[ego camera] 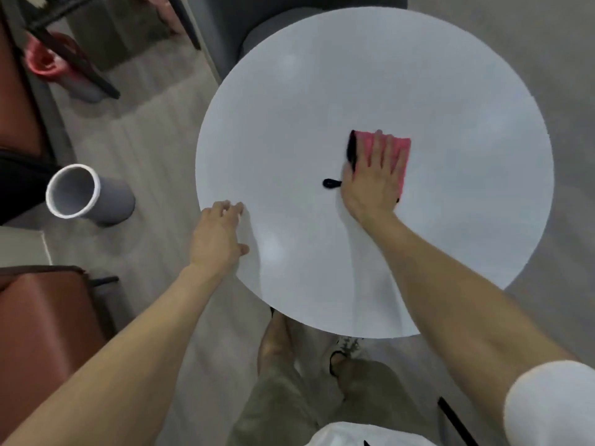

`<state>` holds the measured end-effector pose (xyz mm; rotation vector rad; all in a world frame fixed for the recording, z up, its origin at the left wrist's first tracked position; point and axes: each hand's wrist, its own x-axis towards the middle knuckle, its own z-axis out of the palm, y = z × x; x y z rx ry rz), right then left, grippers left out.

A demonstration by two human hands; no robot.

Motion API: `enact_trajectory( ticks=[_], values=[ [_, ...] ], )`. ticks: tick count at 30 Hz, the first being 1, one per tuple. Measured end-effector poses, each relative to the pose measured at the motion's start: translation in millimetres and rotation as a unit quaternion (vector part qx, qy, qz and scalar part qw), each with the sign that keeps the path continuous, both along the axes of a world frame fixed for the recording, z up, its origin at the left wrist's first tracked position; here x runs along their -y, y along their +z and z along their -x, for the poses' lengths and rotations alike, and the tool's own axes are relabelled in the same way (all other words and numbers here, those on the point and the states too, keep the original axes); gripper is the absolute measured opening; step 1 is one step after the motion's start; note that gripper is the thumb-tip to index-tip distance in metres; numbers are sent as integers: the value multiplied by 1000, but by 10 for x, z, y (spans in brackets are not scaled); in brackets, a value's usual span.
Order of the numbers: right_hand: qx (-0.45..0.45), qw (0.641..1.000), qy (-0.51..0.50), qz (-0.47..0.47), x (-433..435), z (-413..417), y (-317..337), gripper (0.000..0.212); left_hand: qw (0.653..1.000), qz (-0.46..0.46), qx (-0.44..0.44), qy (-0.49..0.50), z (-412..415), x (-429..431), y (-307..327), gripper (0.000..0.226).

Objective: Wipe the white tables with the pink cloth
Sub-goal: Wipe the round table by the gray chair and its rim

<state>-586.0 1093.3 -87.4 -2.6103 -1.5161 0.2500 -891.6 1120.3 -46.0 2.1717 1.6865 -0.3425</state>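
The pink cloth [391, 156] is pressed flat under the spread right hand [373, 178] near mid-table [289, 123] — the left hand [217, 236], fingers loosely open, is rested at the near-left rim.

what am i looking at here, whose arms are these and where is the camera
There is no machine here. A person wears one camera on the head, looking down, so the two bare arms are their own. The right hand lies flat, fingers straight, pressing a pink cloth with black trim onto a round white table. The left hand rests at the table's near-left edge and holds nothing. On the floor to the left is a grey cylinder, open at the top.
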Motion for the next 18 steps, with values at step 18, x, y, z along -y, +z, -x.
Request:
enact_trajectory(
  ticks=[18],
  values=[
    [12,994,-104,7,884,211,-65,66,994,0,1,-111,159,-233,203,71]
  ],
)
